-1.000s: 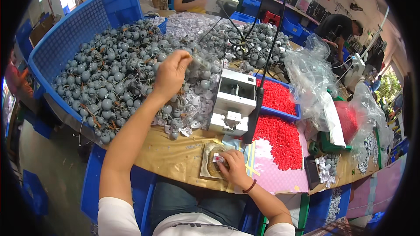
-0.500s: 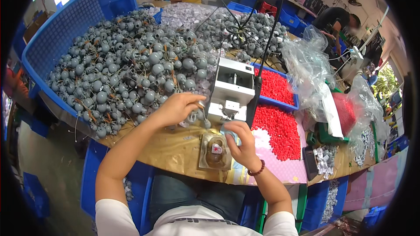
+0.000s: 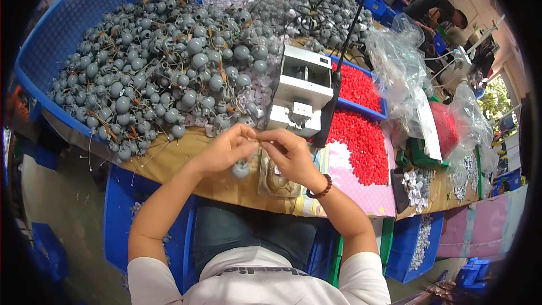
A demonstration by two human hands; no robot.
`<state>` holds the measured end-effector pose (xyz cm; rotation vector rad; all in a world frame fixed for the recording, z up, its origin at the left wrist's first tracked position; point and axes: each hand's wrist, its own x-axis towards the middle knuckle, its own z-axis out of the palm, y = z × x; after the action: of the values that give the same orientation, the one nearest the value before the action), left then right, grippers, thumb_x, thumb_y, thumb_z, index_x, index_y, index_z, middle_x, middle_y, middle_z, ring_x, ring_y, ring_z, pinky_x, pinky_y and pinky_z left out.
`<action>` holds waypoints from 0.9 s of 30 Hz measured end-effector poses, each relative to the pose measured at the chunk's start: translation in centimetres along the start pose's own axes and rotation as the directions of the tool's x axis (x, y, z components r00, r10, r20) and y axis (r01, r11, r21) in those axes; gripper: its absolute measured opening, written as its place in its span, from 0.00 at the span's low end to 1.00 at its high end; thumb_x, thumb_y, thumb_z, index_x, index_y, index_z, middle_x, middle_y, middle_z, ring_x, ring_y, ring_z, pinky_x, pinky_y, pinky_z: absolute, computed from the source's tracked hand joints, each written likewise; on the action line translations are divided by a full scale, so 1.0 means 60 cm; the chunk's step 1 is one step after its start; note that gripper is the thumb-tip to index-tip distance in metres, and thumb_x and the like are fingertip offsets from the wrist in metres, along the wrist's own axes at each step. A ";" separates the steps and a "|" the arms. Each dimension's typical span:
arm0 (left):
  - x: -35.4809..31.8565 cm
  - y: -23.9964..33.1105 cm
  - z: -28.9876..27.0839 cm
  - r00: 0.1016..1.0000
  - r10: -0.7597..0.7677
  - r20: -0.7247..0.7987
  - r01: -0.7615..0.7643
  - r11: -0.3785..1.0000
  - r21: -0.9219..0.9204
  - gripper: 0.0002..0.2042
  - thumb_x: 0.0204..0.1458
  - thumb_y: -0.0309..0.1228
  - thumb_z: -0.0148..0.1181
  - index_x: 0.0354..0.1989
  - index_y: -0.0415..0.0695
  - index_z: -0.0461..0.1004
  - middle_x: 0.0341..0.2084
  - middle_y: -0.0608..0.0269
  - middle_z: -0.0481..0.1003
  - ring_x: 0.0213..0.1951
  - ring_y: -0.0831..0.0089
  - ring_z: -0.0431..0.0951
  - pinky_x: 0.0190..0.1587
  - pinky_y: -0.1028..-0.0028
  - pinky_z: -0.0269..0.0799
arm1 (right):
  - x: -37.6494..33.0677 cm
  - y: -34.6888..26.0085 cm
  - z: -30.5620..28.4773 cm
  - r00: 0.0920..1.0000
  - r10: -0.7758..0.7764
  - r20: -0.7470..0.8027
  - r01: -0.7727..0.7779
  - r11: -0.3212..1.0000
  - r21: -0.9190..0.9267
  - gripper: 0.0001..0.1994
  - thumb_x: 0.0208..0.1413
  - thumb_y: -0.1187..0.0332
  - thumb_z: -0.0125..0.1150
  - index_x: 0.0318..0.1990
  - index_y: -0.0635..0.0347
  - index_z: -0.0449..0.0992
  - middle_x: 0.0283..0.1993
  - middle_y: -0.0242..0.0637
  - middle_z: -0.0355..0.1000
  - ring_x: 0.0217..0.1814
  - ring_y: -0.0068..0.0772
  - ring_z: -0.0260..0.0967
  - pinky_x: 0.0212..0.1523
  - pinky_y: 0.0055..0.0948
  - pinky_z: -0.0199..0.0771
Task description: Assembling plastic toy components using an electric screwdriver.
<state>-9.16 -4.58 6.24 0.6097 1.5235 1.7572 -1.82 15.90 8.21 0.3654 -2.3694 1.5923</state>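
Note:
My left hand (image 3: 230,149) is closed, and a grey ball-shaped part (image 3: 241,168), slightly blurred, hangs just below its fingers. My right hand (image 3: 291,155) is pinched, its fingertips meeting those of my left; whatever they grip is too small to make out. Both hands are raised over the near edge of the table, in front of a white machine (image 3: 301,99). Beneath my right hand sits a squarish block fixture (image 3: 276,186) with a rounded hollow, partly covered by the hand. A large heap of grey ball-shaped parts with thin wires (image 3: 164,73) lies to the left.
A blue basket (image 3: 62,39) borders the heap. Small red pieces (image 3: 358,149) lie on pink sheeting at right, with more in a blue tray (image 3: 385,110). Clear plastic bags (image 3: 395,62) stand beyond. Black cables and a rod (image 3: 353,28) rise behind the machine. A person (image 3: 432,11) bends over at far right.
My hands have come together, the right moving left and up from beside the fixture. The grey part now hangs lower under my left hand. The view has shifted, moving the table upward.

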 end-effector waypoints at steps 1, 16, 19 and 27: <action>-0.011 -0.013 0.004 0.998 -0.030 0.047 0.033 0.997 -0.063 0.19 0.62 0.30 0.63 0.58 0.43 0.65 0.36 0.68 0.74 0.37 0.83 0.75 0.41 0.77 0.73 | -0.010 -0.006 -0.012 0.998 0.013 0.055 -0.009 0.997 -0.078 0.10 0.58 0.77 0.66 0.47 0.61 0.81 0.37 0.40 0.76 0.32 0.34 0.75 0.33 0.30 0.74; -0.051 -0.128 0.135 0.936 0.346 -0.061 -0.190 0.644 0.741 0.18 0.52 0.33 0.70 0.49 0.41 0.75 0.41 0.53 0.73 0.46 0.53 0.73 0.50 0.60 0.71 | -0.129 0.090 -0.052 0.943 -0.111 0.313 0.298 0.700 -0.649 0.16 0.47 0.68 0.67 0.46 0.55 0.79 0.45 0.36 0.73 0.42 0.38 0.75 0.35 0.35 0.79; -0.048 -0.124 0.137 0.942 0.333 -0.035 -0.189 0.615 0.766 0.17 0.52 0.33 0.70 0.48 0.41 0.76 0.41 0.54 0.72 0.47 0.54 0.72 0.50 0.60 0.71 | -0.125 0.078 -0.055 0.923 -0.072 0.379 0.328 0.665 -0.671 0.16 0.48 0.68 0.64 0.47 0.57 0.78 0.44 0.36 0.71 0.43 0.37 0.73 0.36 0.34 0.79; -0.047 -0.117 0.139 0.928 0.360 -0.099 -0.133 0.566 0.813 0.18 0.50 0.30 0.70 0.50 0.43 0.76 0.45 0.55 0.72 0.51 0.54 0.71 0.53 0.58 0.69 | -0.131 0.073 -0.062 0.852 -0.091 0.516 0.475 0.548 -0.689 0.17 0.50 0.70 0.60 0.47 0.66 0.78 0.43 0.38 0.68 0.41 0.34 0.70 0.38 0.31 0.78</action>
<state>0.35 -1.16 1.27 1.1132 2.5538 1.2736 4.25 21.42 3.04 0.9027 -2.8303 0.1651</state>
